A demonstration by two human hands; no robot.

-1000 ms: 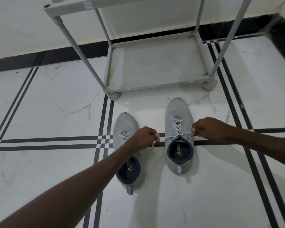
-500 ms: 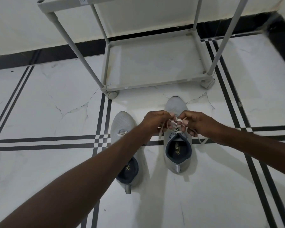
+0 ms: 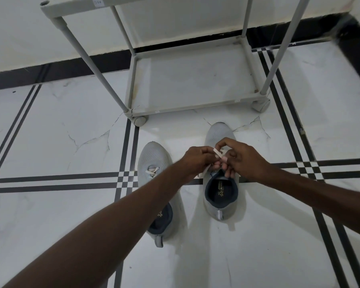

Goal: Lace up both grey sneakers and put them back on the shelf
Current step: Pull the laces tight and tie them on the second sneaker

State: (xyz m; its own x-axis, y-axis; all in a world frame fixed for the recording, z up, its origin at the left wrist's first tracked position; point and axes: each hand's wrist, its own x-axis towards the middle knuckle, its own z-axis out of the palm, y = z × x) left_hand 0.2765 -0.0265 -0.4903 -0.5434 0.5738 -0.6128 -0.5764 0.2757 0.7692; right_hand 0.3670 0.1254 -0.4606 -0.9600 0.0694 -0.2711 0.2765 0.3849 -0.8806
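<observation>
Two grey sneakers with dark blue linings stand side by side on the floor, toes pointing at the shelf. The right sneaker [image 3: 219, 206] has its white lace [image 3: 216, 151] pinched between both hands above the tongue. My left hand [image 3: 196, 160] and my right hand [image 3: 240, 159] meet over the eyelets, fingers closed on the lace ends. The left sneaker [image 3: 152, 156] lies partly under my left forearm; only its lower lacing shows.
A pale grey wheeled shelf [image 3: 195, 107] stands just beyond the sneakers, its bottom tier bare, its thin posts rising out of view. The floor is white marble with black stripe lines. A black skirting runs along the wall behind.
My hands, first pulling the lace ends apart sideways, have come together over the right sneaker's tongue and now work the lace between the fingers.
</observation>
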